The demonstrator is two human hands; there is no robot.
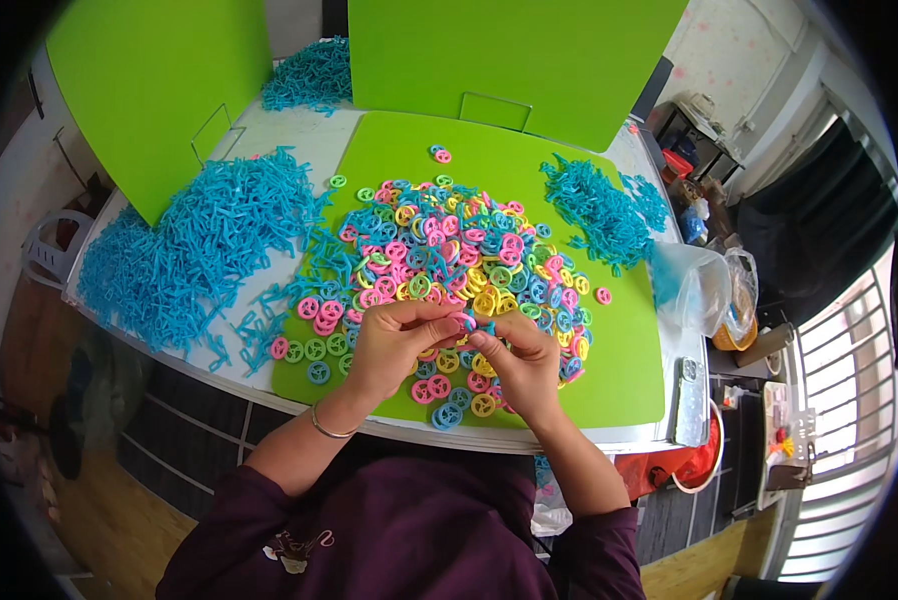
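Observation:
My left hand [393, 345] is closed in a pinch on a small plastic wheel [469, 322] that shows pink and blue, partly covered by the fingertips. Close beside it, my right hand [522, 362] pinches a small blue plastic piece [488, 328]. The two pieces meet or nearly meet; I cannot tell which. Both hands are just above a wide heap of spoked toy wheels [439, 240] in pink, yellow, green and blue. Some blue stick-like pieces [334, 255] are mixed into the heap's left side.
The wheels lie on a green mat [624, 360] on a white table [344, 125]. Big piles of blue plastic pieces [224, 215] stand at left, with another pile [599, 215] at right. Upright green boards [509, 60] border the back. A phone [690, 400] and a clear plastic container [691, 285] are at the right edge.

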